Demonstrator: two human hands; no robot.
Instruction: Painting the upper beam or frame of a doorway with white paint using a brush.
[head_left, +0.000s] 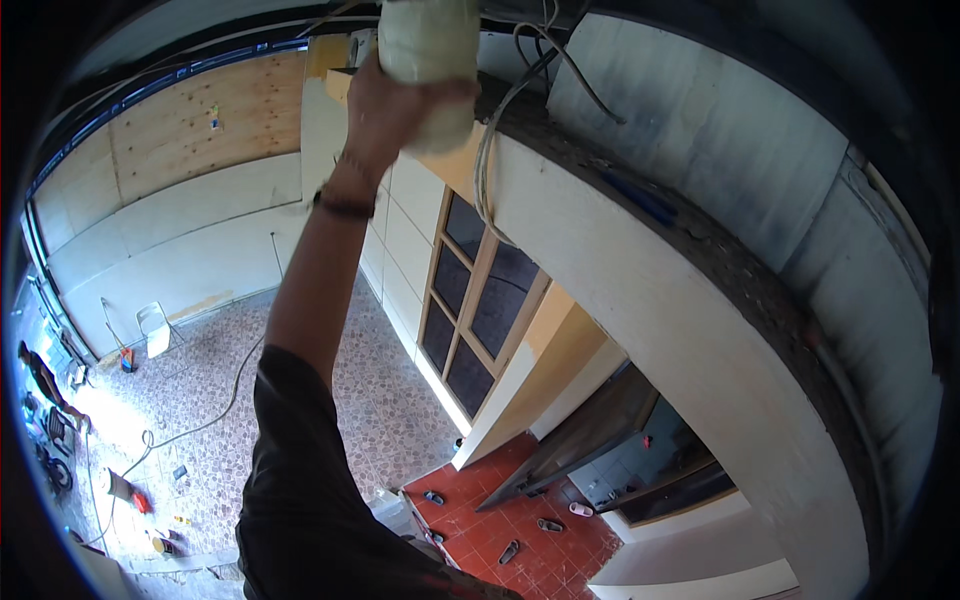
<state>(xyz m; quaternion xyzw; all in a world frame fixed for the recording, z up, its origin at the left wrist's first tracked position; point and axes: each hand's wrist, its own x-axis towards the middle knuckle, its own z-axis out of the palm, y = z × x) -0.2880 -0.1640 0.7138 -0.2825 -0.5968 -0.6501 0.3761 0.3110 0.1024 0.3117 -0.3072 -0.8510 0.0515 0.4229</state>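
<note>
My left arm, in a dark sleeve with a dark band at the wrist, stretches up through the middle of the view. At the top, my left hand (390,105) is closed around a pale cream cylindrical container (430,45). The container's upper end is cut off by the picture's edge, and its lower part is blurred. Just right of it, loose grey cables (487,165) hang over the end of a pale curved ledge (640,285). My right hand is out of view.
Far below, a patterned tile floor (210,390) holds a white chair (155,328), a long cable (215,420) and a bucket (116,485). Another person (45,380) stands at far left. Several shoes lie on red tiles (480,540) beside an open dark door (580,440). Dark debris (720,250) covers the ledge top.
</note>
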